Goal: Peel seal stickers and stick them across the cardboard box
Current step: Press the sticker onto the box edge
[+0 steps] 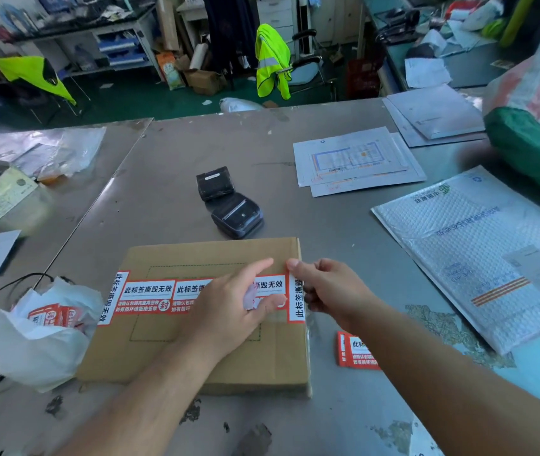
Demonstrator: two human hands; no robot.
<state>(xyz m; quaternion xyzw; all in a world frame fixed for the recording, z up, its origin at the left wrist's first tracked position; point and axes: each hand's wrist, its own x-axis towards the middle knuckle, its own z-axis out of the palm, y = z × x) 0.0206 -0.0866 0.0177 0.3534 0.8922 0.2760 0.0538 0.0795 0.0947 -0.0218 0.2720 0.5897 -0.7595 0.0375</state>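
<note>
Head view: seal sticker (pixel 148 292) spans cardboard box (pixel 196 255) left-right; left hand (pixel 225 307) presses flat-fingered, right hand (pixel 331 291) pinches right-edge end.

1. Single view, head-worn and wide-angle. The table (pixel 169 179) edges bow toward the frame sides.
2. It faces forward and down from the table's near side. Both forearms enter from the bottom edge.
3. Close range: cardboard box (pixel 163 357), left hand (pixel 225 307) and right hand (pixel 331 291) sit low centre.
4. The upper band reaches past the far table edge to floor (pixel 150 100) and shelves (pixel 120 47).
</note>
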